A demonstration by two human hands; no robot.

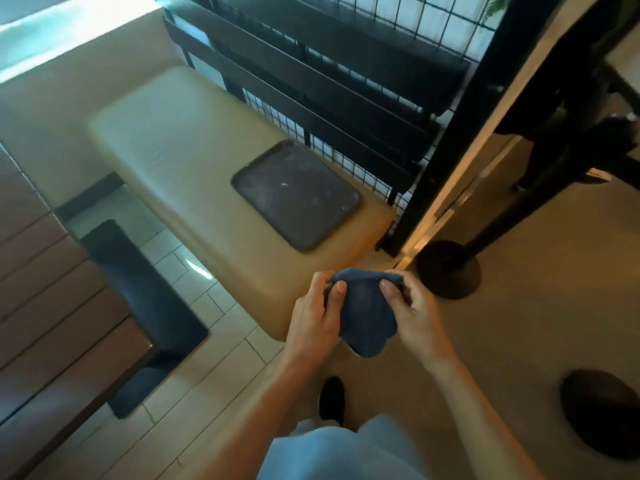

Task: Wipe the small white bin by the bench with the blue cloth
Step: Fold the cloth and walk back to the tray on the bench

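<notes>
Blue cloth (365,317) hangs bunched between your two hands, in the air just off the near corner of the bench. Your left hand (317,315) pinches its upper left edge, thumb on the near face and fingers curled behind. Your right hand (412,310) pinches the upper right edge the same way, thumb pressed on the fabric. The two hands sit close together with the cloth stretched between them at the top and sagging in folds below.

At eleven o'clock from the cloth lies the tan padded bench (180,143), and a dark tray (296,195) rests flat on its near end. Beyond the bench at twelve o'clock stands a black slatted backrest (311,64) against a wire grid panel (429,19). At two o'clock a round black table base (450,271) sits on the floor, and another round base (602,410) lies at four o'clock. At nine o'clock a wooden table (45,289) stands over its dark foot (145,306) on pale floor tiles. At six o'clock your dark shoe (332,400) shows below the cloth. The small white bin is not in view.
</notes>
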